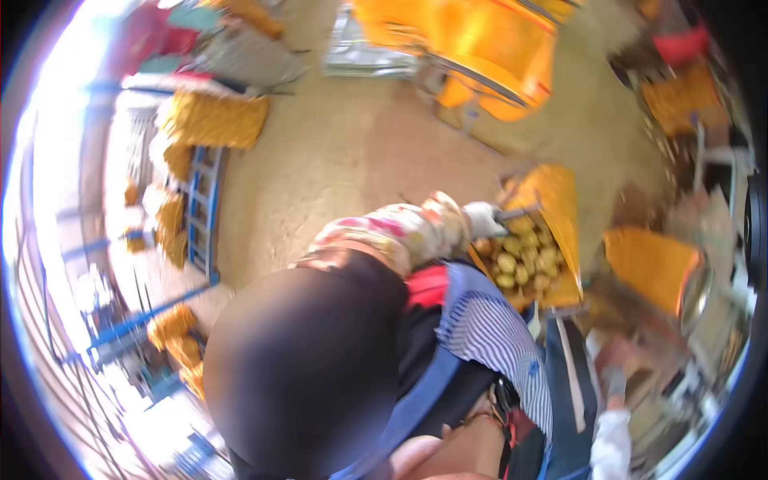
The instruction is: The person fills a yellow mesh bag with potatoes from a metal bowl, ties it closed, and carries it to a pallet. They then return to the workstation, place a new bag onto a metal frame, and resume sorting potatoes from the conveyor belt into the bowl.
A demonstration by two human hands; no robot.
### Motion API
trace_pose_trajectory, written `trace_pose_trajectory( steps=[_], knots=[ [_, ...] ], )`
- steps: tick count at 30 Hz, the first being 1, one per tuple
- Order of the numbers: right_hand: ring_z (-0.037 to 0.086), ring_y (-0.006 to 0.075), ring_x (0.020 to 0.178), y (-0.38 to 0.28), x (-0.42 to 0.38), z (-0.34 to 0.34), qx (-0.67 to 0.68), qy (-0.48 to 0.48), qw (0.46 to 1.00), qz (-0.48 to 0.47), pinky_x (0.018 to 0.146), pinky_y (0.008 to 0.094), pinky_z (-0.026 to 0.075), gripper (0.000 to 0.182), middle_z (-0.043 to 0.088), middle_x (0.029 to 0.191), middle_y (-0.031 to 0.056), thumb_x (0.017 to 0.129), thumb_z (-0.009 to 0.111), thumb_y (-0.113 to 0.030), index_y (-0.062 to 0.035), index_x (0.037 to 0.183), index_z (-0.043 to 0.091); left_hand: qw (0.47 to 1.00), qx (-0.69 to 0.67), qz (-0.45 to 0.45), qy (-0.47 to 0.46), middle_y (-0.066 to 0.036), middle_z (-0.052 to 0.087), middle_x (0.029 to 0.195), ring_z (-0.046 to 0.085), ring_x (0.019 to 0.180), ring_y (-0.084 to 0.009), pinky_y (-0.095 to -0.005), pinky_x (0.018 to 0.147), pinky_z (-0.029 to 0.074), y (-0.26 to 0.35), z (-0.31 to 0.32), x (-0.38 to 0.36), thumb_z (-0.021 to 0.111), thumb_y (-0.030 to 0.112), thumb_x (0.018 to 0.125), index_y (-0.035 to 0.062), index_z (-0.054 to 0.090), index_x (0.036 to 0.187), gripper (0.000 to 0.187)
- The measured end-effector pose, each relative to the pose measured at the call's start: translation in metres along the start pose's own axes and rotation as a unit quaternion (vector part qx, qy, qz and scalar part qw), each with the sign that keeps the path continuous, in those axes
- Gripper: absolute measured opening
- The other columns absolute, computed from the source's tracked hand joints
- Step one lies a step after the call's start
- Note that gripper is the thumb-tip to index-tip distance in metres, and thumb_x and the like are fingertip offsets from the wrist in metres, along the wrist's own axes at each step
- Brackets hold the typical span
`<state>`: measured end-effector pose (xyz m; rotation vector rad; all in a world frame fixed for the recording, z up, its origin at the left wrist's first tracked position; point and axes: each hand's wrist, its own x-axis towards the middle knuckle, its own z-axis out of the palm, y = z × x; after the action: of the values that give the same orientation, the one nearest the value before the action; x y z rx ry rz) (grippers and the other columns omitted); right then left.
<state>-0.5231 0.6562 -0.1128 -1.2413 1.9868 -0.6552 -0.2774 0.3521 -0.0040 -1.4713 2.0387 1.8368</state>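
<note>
Neither of my hands can be made out for certain. A person close in front, with a dark blurred head and a floral sleeve [400, 230], reaches out a white-gloved hand [483, 220]. That glove is at the edge of an open orange sack [562, 196], by a grey bar [520, 213]. Several round, yellowish potatoes [524, 258] lie in the sack. Below it is a blue-and-white striped cloth [500, 340]. A bare forearm [472, 450] with a dark watch [505, 396] shows at the bottom; whose it is, I cannot tell.
Another gloved hand with a white sleeve [612, 444] is at the lower right. Filled yellow sacks [212, 120] rest by a blue rack [206, 200] on the left. Orange bags [480, 40] hang on a frame at the top. An orange sack [652, 268] lies at the right.
</note>
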Motion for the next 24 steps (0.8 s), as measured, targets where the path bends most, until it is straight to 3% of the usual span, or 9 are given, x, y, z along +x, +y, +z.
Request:
trace_pose_trajectory(
  steps=[1,3,5,13,18,24],
  knots=[
    [0.063,0.0292,0.081,-0.017,0.008,0.023,0.105,-0.075,0.986,0.106,0.071,0.0399,0.050,0.058,0.064,0.093,0.0139,0.076,0.064,-0.044,-0.0052,0.118,0.052,1.000,-0.013,-0.011,-0.005,-0.011,0.066,0.077,0.064,0.067,-0.0236,-0.0355,0.063,0.051,-0.020,0.006,-0.011,0.068,0.041,0.069,0.0097,0.067,0.094,0.039],
    [0.061,0.0267,0.084,-0.053,-0.016,0.032,0.285,-0.196,0.874,0.340,0.078,0.0392,0.049,0.067,0.062,0.095,0.0129,0.074,0.055,-0.060,-0.0057,0.113,0.056,0.999,-0.033,-0.025,-0.013,-0.010,0.063,0.072,0.062,0.065,-0.0212,-0.0353,0.059,0.050,-0.043,0.004,-0.054,0.067,0.037,0.072,0.0080,0.063,0.093,0.036],
    [0.061,0.0264,0.083,-0.089,-0.024,0.034,0.292,-0.172,0.854,0.395,0.077,0.0389,0.049,0.066,0.062,0.095,0.0129,0.074,0.055,-0.060,-0.0054,0.112,0.056,0.995,-0.052,-0.075,-0.040,-0.010,0.063,0.071,0.062,0.063,-0.0203,-0.0350,0.058,0.051,-0.043,-0.019,-0.077,0.067,0.037,0.072,0.0076,0.063,0.094,0.036],
    [0.060,0.0254,0.080,-0.107,-0.084,0.034,0.255,-0.065,0.895,0.359,0.074,0.0378,0.049,0.062,0.062,0.091,0.0127,0.074,0.058,-0.057,-0.0045,0.107,0.057,0.992,-0.076,-0.079,0.056,-0.010,0.063,0.072,0.063,0.060,-0.0216,-0.0341,0.054,0.052,-0.123,0.028,-0.143,0.068,0.037,0.071,0.0069,0.064,0.091,0.037],
    [0.060,0.0248,0.077,-0.119,-0.115,0.011,0.212,-0.003,0.921,0.326,0.073,0.0371,0.049,0.060,0.062,0.089,0.0126,0.074,0.059,-0.056,-0.0039,0.105,0.058,0.983,-0.145,-0.105,0.037,-0.009,0.063,0.070,0.061,0.054,-0.0197,-0.0320,0.046,0.053,-0.143,0.039,-0.200,0.068,0.034,0.072,0.0060,0.063,0.095,0.037],
    [0.059,0.0240,0.075,-0.153,-0.153,-0.019,0.147,0.086,0.945,0.280,0.071,0.0362,0.049,0.058,0.062,0.087,0.0125,0.075,0.061,-0.054,-0.0033,0.101,0.058,0.982,-0.151,-0.107,0.027,-0.007,0.061,0.066,0.060,0.055,-0.0186,-0.0328,0.051,0.050,-0.178,0.043,-0.256,0.069,0.035,0.073,0.0090,0.062,0.090,0.031]
  ],
)
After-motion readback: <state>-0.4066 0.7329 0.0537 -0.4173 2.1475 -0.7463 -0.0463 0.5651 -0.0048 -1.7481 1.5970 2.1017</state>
